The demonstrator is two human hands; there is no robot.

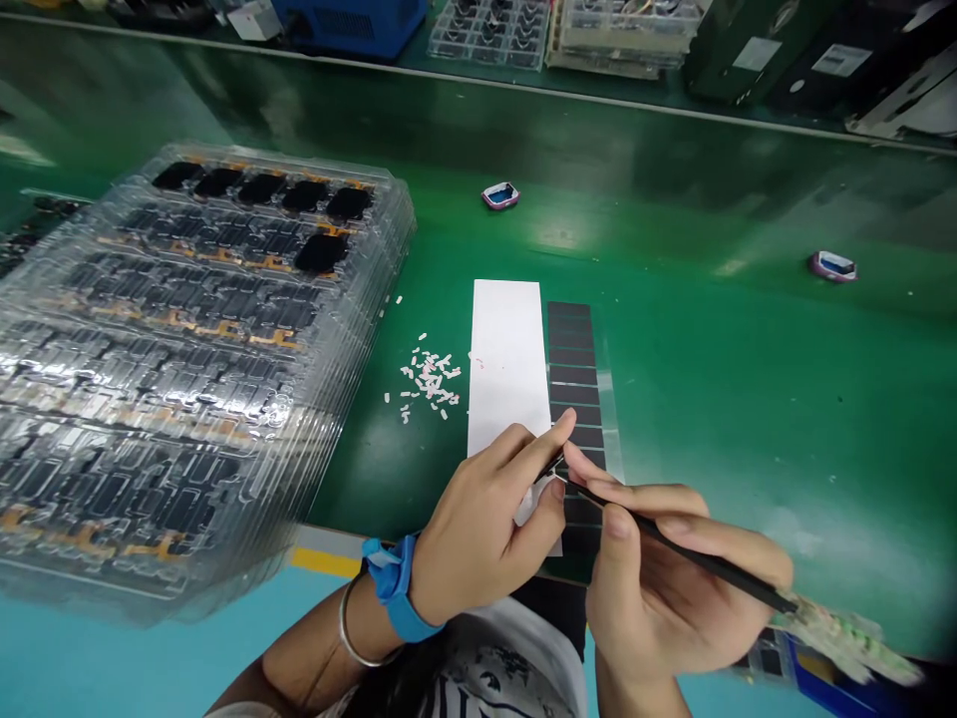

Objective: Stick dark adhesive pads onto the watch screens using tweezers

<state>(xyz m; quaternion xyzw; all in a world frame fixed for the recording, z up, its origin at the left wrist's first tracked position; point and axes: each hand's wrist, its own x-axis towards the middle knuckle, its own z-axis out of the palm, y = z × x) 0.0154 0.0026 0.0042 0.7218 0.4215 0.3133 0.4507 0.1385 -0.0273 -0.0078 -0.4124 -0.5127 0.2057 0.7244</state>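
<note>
My left hand [493, 509], with a blue strap and a metal bangle at its wrist, pinches a small dark piece [551, 465] between thumb and fingers. My right hand [684, 583] is closed around thin black tweezers [699, 560], whose tip meets that piece. Both hands are over the lower part of a white sheet [508, 359]. Beside the sheet on the right lies a clear strip bearing a column of dark rectangles [572, 357]. Small white and pinkish scraps [432, 379] are scattered to the sheet's left.
Stacked clear trays [246, 289] with dark parts and orange flex pieces fill the left. Two small purple-edged items [500, 195] lie farther back and right. A shelf [478, 82] across the back holds a blue box [351, 25] and more trays. A blue-edged container is at lower right.
</note>
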